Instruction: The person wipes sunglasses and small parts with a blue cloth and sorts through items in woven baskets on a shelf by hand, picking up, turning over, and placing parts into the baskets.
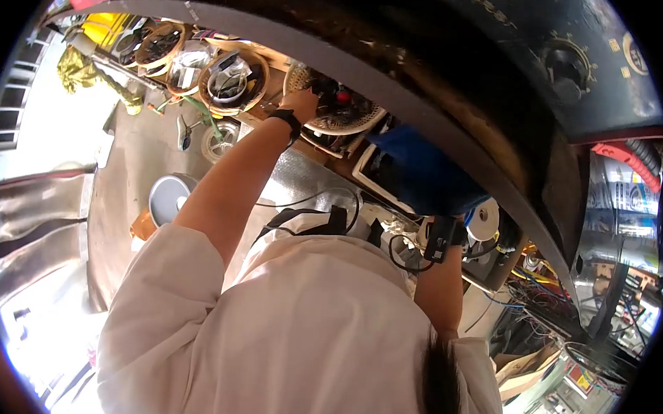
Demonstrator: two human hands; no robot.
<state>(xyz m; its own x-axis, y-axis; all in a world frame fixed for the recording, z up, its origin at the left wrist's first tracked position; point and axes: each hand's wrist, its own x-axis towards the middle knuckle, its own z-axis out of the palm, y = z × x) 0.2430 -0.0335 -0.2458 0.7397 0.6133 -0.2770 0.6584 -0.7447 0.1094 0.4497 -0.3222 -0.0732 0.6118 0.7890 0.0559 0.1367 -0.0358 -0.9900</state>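
Observation:
My left hand (300, 102), with a black band at the wrist, reaches over the near left rim of a wicker basket (361, 123). Dark small items and a red round piece (343, 97) lie in this basket. The fingertips are too small and dark to make out, so a grip cannot be told. My right wrist (456, 240) carries a black device (439, 239) with a cable. Blue sheet-like material (425, 170) lies right beyond that wrist and covers most of my right hand; its fingers are hidden.
More round baskets (261, 82) with bagged parts line the shelf at the upper left. A dark curved edge (280, 33) crosses overhead. On the floor stands a round grey-topped container (170, 198). White reel (483, 219), tray and tangled wires (539, 279) sit at the right.

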